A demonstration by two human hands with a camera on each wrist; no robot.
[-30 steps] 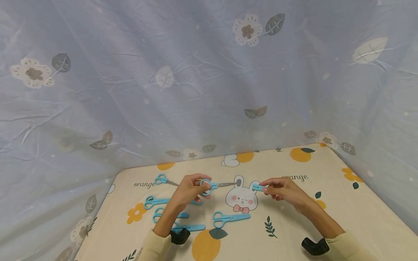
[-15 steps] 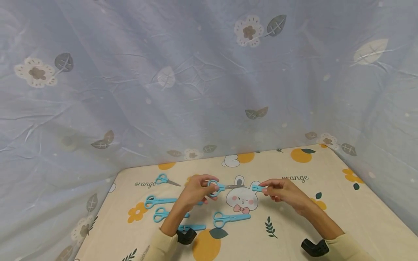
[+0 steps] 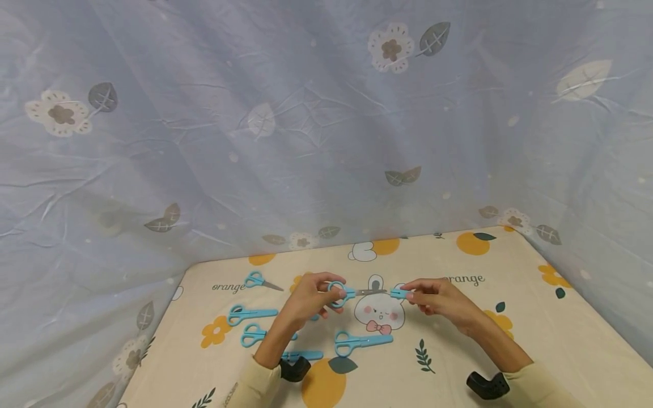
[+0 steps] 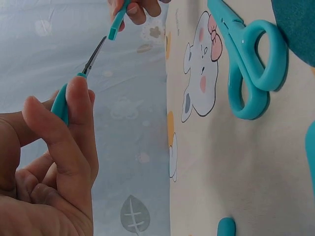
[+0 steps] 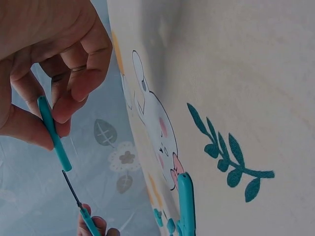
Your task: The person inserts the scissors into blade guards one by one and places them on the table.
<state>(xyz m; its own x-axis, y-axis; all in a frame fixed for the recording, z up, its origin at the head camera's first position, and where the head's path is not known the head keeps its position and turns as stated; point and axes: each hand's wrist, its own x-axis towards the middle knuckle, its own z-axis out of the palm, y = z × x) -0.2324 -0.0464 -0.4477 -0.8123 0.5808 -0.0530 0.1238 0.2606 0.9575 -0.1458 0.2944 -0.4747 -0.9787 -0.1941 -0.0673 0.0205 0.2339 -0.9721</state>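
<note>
My left hand point(image 3: 309, 300) pinches a pair of scissors point(image 3: 348, 292) by its light blue handles, the bare metal blades pointing right. My right hand point(image 3: 440, 300) pinches a light blue blade cover point(image 3: 399, 293) between thumb and fingers, its mouth facing the blade tips. In the left wrist view the scissors' tip point(image 4: 102, 40) is right by the end of the cover point(image 4: 114, 30). The right wrist view likewise has the blades point(image 5: 71, 189) lined up close below the cover point(image 5: 55, 133). Both hands are held above the table.
Covered scissors point(image 3: 363, 341) lie in front of the hands on the patterned cloth point(image 3: 388, 374). Several more point(image 3: 252, 315) lie to the left, partly behind the left arm. One uncovered pair point(image 3: 262, 281) lies at the back left. A hanging curtain point(image 3: 306, 141) closes off the back.
My left hand has moved right with the scissors, bringing the blade tips close to the cover. My right hand with the cover has stayed nearly in place, shifting slightly left.
</note>
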